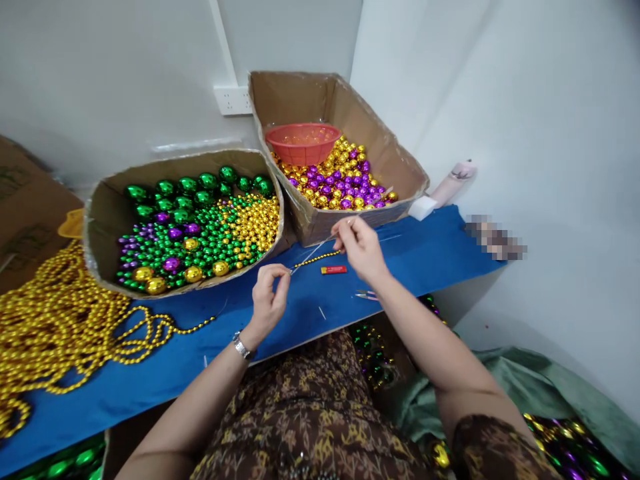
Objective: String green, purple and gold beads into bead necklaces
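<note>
My left hand (pixel 271 293), a metal-band watch (pixel 241 346) on its wrist, pinches a thin pale string (pixel 315 251) between thumb and fingertips. Above and to the right, my right hand (pixel 359 248) is closed with its fingertips on the same string. Between the two hands runs a short strand of small gold beads (pixel 319 258), its far end passing behind my right fingers. Just below the strand lies a red and yellow lighter (pixel 333 270) on the blue table cover (pixel 300 303). Small thread snips (pixel 367 295) rest beside my right forearm.
Two open cardboard boxes stand at the back: the left box (pixel 93 247) holds green, gold and purple beads, the right box (pixel 400 160) gold and purple beads plus a red basket (pixel 303 145). Long gold bead strands (pixel 55 320) heap at left. A pinkish roll (pixel 454 181) stands far right.
</note>
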A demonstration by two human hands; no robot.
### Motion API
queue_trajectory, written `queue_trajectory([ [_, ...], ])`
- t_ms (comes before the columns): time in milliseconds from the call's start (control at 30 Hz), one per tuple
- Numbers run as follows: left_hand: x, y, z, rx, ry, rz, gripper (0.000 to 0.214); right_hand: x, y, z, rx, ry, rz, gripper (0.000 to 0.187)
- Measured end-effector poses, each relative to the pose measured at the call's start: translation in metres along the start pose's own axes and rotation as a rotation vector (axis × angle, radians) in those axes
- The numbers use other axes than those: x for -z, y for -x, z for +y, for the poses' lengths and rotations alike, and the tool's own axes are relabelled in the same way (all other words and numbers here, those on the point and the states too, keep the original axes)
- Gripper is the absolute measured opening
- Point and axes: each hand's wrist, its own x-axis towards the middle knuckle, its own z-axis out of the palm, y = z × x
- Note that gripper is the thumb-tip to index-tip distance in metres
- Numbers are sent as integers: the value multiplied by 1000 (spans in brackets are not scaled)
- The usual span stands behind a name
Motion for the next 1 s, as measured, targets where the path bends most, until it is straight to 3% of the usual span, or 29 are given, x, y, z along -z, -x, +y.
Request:
queue_trajectory([
  [100, 3, 1, -25, -126, -239, -161, 10, 18, -54, -12, 95, 80, -28, 33],
  [200, -5, -1, -43, -175, -365, -203, 13, 30, -96, -23, 114, 108, -36, 38],
  [300, -17, -5, -51, -216, -457, -225, 15, 37, -118, -31, 103, 110, -20, 40],
  [467, -31, -8, -48, -226, -526, -261, 18, 33, -119, -43, 33, 108, -40, 39],
  [600, -33, -14, -40, -195, -439, -251, 19, 24, -119, -63, -24, 138, -37, 27],
  [700, -31, -22, -28, -192, -314, -191, 18, 17, -126, -86, 114, 142, 61, 23],
  [833, -27, -35, -10, -203, -215, -133, 15, 6, -135, -120, 226, 301, -99, 23],
  [933, -22, -41, -3, -214, -168, -98, 13, -5, -136, -141, 329, 269, -102, 20],
  [1000, -18, -42, -2, -217, -164, -66, 13, -14, -132, -148, 375, 240, -190, 21],
])
